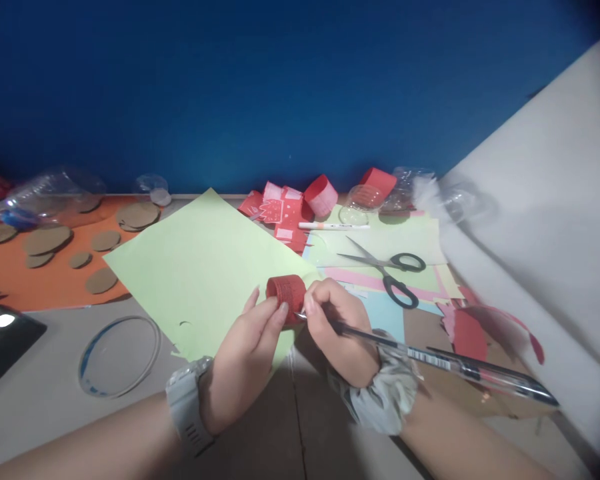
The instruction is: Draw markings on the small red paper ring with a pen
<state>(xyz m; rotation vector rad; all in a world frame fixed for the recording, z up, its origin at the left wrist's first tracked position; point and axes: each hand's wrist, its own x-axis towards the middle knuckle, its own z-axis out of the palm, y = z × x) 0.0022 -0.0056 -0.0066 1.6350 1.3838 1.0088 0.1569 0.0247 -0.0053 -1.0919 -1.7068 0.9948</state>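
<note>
A small ring of red paper (293, 293) is gripped between the thumb and fingers of my left hand (247, 353), above the near corner of a light green sheet (205, 267). My right hand (340, 327) is closed round a clear pen (430, 359) with a dark end. The pen's tip meets or nearly meets the right side of the red ring. Its long barrel slants down to the right across my wrist.
Black-handled scissors (380, 263) lie open on coloured sheets at the right, near a white marker (333, 226) and red paper pieces (293, 213). Cardboard discs (47, 239) rest on orange paper (15, 287) at the left. A ring-shaped band (157, 340) lies nearer me.
</note>
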